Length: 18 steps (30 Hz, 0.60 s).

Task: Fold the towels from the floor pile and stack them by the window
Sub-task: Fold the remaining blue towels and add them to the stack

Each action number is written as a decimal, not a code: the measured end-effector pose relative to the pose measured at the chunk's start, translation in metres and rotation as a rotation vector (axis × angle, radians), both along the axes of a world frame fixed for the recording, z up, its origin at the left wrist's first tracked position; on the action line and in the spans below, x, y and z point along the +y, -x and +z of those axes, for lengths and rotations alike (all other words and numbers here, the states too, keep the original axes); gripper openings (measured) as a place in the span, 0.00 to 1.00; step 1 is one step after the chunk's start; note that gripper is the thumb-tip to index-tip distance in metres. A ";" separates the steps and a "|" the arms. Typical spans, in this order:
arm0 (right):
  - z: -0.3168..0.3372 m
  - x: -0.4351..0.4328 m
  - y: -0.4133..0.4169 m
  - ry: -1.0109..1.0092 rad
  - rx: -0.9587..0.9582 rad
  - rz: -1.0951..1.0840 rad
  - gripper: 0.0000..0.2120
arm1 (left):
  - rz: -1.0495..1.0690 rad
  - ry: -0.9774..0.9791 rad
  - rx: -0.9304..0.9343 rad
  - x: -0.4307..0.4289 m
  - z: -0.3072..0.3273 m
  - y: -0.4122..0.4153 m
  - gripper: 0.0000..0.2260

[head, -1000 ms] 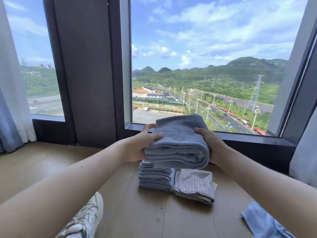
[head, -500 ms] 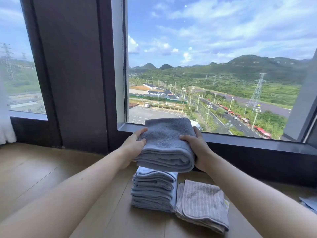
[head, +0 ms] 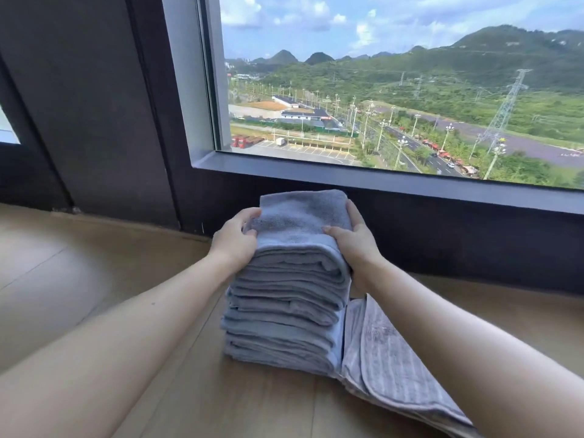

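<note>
While both hands are on it, the top towel [head: 303, 222] sits on the stack [head: 284, 327], which is on the floor [head: 94, 263] right below the window sill [head: 379, 175]. Left hand [head: 235, 245] grips its left edge, right hand [head: 357, 248] its right edge. Thumbs lie on top, fingers curl round the sides, tips hidden underneath. Can't tell if the weight is fully down or partly carried.

Step in hand, my read: seat and square the towel.
- Line the near fold up with the folds below and keep both sides flush.
- Press flat, then slide the fingers out sideways so the layers don't drag.
- Stack is tall and looks slightly uneven on the left, so push straight down, not forward.

Orientation: long axis runs from the person toward the window. Rounded fold faces the person; far end points at the wall under the sill.

Striped cloth [head: 395, 358] lies flat, touching the stack's right side. Don't snag it when the right hand leaves.
</note>
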State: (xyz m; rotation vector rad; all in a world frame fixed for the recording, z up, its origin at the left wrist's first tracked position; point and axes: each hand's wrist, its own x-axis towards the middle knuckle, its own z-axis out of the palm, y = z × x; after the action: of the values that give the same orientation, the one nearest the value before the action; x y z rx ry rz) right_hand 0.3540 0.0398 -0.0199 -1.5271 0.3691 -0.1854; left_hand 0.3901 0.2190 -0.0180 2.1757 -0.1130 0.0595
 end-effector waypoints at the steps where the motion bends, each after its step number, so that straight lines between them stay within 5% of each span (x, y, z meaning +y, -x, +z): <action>1: -0.008 0.001 -0.001 0.065 0.009 -0.021 0.32 | 0.014 -0.036 0.002 -0.003 -0.009 -0.001 0.20; 7: -0.023 0.002 0.007 0.680 0.189 -0.036 0.26 | 0.012 -0.298 -0.051 -0.011 -0.033 -0.005 0.24; 13: -0.011 -0.005 0.019 0.509 0.201 0.062 0.29 | 0.048 -0.497 0.010 -0.005 -0.017 0.003 0.20; 18: 0.018 -0.052 0.067 0.481 0.152 0.057 0.27 | 0.040 -0.452 -0.237 -0.022 0.036 0.040 0.15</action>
State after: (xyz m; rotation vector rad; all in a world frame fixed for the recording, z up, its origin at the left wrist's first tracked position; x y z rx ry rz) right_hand 0.2871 -0.0123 -0.0017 -2.0314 0.4206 -0.1175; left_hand 0.3504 0.1972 0.0177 2.6158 -0.2362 0.3447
